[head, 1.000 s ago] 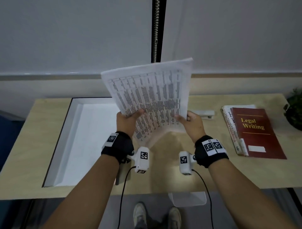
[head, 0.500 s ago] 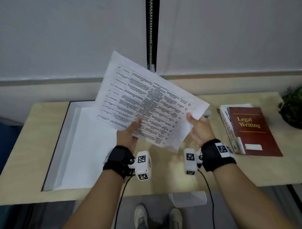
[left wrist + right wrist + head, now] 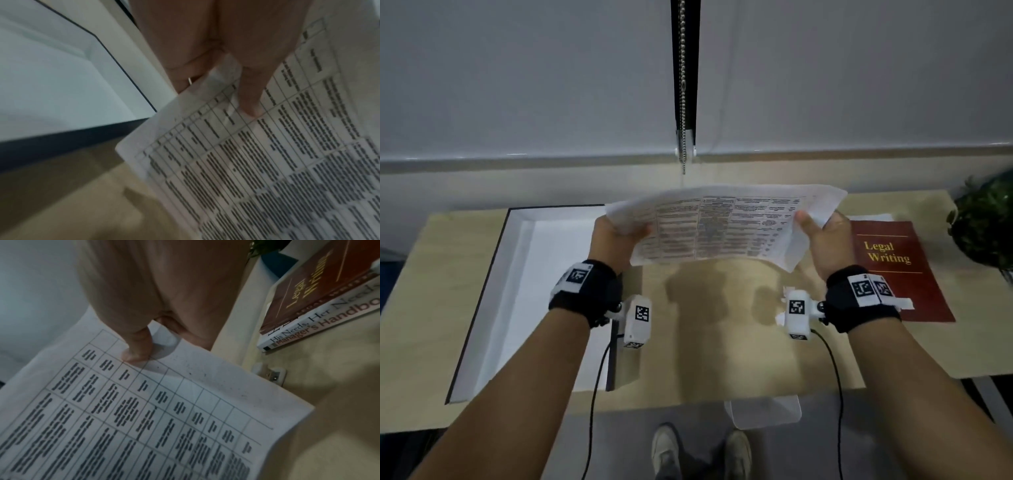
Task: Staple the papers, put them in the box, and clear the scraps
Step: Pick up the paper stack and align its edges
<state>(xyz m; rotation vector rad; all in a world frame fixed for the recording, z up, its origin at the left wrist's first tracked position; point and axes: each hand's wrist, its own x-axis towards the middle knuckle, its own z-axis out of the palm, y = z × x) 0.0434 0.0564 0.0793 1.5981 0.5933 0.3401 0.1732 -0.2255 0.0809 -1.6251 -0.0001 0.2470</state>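
A sheaf of printed papers [image 3: 722, 226] with a table of text hangs nearly flat and landscape above the desk. My left hand [image 3: 625, 233] grips its left edge, thumb on top [image 3: 251, 104] and fingers underneath. My right hand [image 3: 816, 228] grips the right edge the same way, thumb [image 3: 137, 352] pressed on the sheet. The open white box [image 3: 517, 274] lies on the desk's left part, just left of the papers. A white stapler [image 3: 271, 374] lies on the desk below the papers' right edge, hidden in the head view. Small white scraps [image 3: 788, 290] lie by my right wrist.
A red book titled Legal Writing [image 3: 893, 270] tops a stack of books on the desk's right side. A green plant [image 3: 986, 222] stands at the far right. A wall rises behind the desk. A clear container [image 3: 763, 411] sits below the desk's front edge.
The papers have swung from upright and tilted to nearly flat and landscape. My hands have moved apart to opposite short edges.
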